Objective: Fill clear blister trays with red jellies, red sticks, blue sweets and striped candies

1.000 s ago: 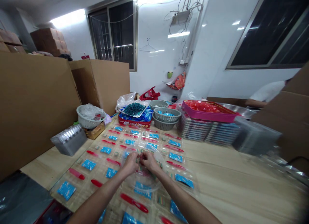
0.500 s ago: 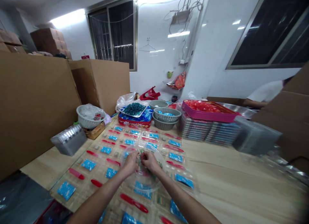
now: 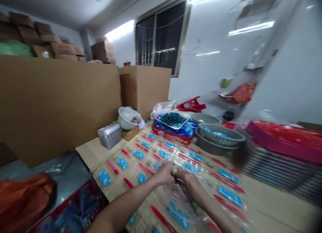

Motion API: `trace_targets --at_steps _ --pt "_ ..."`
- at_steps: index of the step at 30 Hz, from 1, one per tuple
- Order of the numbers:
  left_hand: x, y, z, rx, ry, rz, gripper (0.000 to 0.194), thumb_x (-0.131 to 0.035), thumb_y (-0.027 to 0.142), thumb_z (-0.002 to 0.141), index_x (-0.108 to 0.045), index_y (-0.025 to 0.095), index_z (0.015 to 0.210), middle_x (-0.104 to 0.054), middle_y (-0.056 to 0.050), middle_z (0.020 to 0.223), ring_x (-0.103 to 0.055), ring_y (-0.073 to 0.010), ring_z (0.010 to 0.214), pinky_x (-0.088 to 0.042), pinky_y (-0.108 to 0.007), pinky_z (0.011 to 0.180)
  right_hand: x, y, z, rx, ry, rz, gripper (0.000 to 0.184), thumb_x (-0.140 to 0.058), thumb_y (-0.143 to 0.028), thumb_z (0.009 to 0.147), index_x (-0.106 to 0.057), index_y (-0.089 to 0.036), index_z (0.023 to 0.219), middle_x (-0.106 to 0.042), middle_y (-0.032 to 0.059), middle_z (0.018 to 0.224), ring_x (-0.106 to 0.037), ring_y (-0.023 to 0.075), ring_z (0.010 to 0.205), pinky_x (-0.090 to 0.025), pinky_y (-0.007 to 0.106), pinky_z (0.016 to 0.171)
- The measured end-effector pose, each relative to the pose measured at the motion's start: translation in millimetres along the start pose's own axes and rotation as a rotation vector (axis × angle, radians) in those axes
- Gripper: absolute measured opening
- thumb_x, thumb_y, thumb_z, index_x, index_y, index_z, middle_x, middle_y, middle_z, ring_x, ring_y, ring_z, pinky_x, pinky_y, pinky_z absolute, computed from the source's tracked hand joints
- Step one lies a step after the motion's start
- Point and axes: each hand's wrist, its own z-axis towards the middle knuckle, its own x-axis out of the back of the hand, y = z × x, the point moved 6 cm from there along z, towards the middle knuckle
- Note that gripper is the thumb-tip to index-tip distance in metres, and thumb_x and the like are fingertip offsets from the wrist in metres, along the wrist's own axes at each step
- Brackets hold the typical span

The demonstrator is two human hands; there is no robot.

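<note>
My left hand (image 3: 164,174) and my right hand (image 3: 190,186) meet over a clear plastic compartment tray (image 3: 153,152), their fingertips closed on a small pale item (image 3: 174,169) that is mostly hidden and too small to name. Under and around my hands, the tray's pockets hold blue packets (image 3: 122,163), red sticks (image 3: 112,167) and small pale pieces. A round clear plastic piece (image 3: 182,211) seems to lie below my right wrist, blurred by motion.
The trays lie on a light wooden table (image 3: 98,152). Beyond them stand a tin holding a plate of teal pieces (image 3: 172,119) and stacked grey baskets (image 3: 221,135). A magenta tray (image 3: 284,139) sits on stacked trays at right; tall cardboard (image 3: 62,105) walls the left.
The view has swung left and tilted, so the table and room shift right in the frame. My hands stay together at the small item, and the round clear piece no longer surrounds them.
</note>
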Motion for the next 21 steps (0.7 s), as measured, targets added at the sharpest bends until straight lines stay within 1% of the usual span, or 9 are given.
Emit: trace_targets --at_steps 3,6,8,10,13,14,16,19,21 --pt "3.5 -2 -2 0.093 -0.045 -0.096 0.063 -0.074 0.015 0.044 -0.056 0.017 0.104 -0.055 0.007 0.061 -0.054 -0.0146 0.061 -0.041 -0.022 0.052 3 -13 1 0.062 -0.05 -0.122 0.025 -0.042 -0.014 0.074 -0.066 -0.021 0.075 -0.069 0.0089 0.082 -0.062 0.0214 0.076 -0.04 0.029 0.067" --pt "-0.5 -11 -5 0.244 -0.166 -0.222 0.075 -0.075 0.009 0.04 -0.052 0.016 0.111 -0.05 0.011 0.052 -0.048 -0.0109 0.05 -0.039 -0.021 0.048 4 -27 1 0.098 -0.076 -0.211 0.025 -0.039 -0.017 0.076 -0.063 -0.019 0.072 -0.068 0.0088 0.077 -0.062 0.0205 0.072 -0.04 0.028 0.064" --pt "-0.4 -15 -9 0.306 -0.228 -0.349 0.08 -0.076 0.007 0.039 -0.05 0.015 0.113 -0.049 0.012 0.051 -0.046 -0.0095 0.045 -0.038 -0.021 0.045 3 -34 4 0.099 -0.095 -0.207 0.023 -0.04 -0.02 0.076 -0.062 -0.019 0.071 -0.067 0.0082 0.074 -0.061 0.0189 0.067 -0.039 0.027 0.06" --pt "6.9 -16 -14 0.302 -0.249 -0.482 0.077 -0.077 0.007 0.04 -0.051 0.016 0.112 -0.05 0.011 0.052 -0.047 -0.0091 0.043 -0.039 -0.021 0.044 4 -38 11 0.068 -0.106 -0.153 0.02 -0.042 -0.022 0.075 -0.061 -0.019 0.068 -0.066 0.0063 0.068 -0.058 0.017 0.06 -0.038 0.027 0.057" --pt "31.0 -17 -25 0.261 -0.243 -0.637 0.073 -0.078 0.011 0.043 -0.051 0.016 0.11 -0.053 0.01 0.056 -0.05 -0.0087 0.044 -0.041 -0.021 0.046 5 -40 32 -0.028 -0.118 0.009 0.014 -0.048 -0.025 0.067 -0.058 -0.019 0.061 -0.061 0.0017 0.057 -0.052 0.0144 0.054 -0.036 0.025 0.053" --pt "42.5 -19 -31 0.256 -0.221 -0.666 0.073 -0.079 0.012 0.043 -0.051 0.016 0.111 -0.054 0.009 0.058 -0.051 -0.0086 0.045 -0.041 -0.021 0.047 4 -41 41 -0.064 -0.128 0.093 0.012 -0.049 -0.026 0.064 -0.057 -0.019 0.059 -0.059 0.0004 0.054 -0.05 0.0136 0.052 -0.036 0.025 0.051" --pt "70.7 -25 -44 0.251 -0.122 -0.705 0.074 -0.08 0.016 0.044 -0.051 0.016 0.111 -0.056 0.008 0.062 -0.052 -0.0084 0.048 -0.042 -0.021 0.049 -1 -46 59 -0.141 -0.15 0.301 0.012 -0.052 -0.029 0.061 -0.055 -0.018 0.057 -0.055 -0.0013 0.051 -0.048 0.0124 0.05 -0.036 0.024 0.049" --pt "122.5 -43 -73 0.243 0.13 -0.766 0.065 -0.077 0.019 0.051 -0.051 0.015 0.11 -0.058 0.004 0.068 -0.055 -0.0085 0.055 -0.043 -0.021 0.053 -20 -60 82 -0.264 -0.169 0.608 0.018 -0.058 -0.034 0.06 -0.056 -0.017 0.06 -0.055 -0.0017 0.052 -0.05 0.0118 0.05 -0.04 0.025 0.051" --pt "161.2 -64 -98 0.257 0.344 -0.771 0.052 -0.074 0.023 0.055 -0.054 0.014 0.102 -0.057 0.004 0.067 -0.055 -0.0083 0.054 -0.043 -0.02 0.051 -39 -74 96 -0.328 -0.178 0.753 0.019 -0.062 -0.033 0.058 -0.058 -0.015 0.061 -0.056 -0.002 0.053 -0.051 0.0108 0.05 -0.041 0.024 0.052"
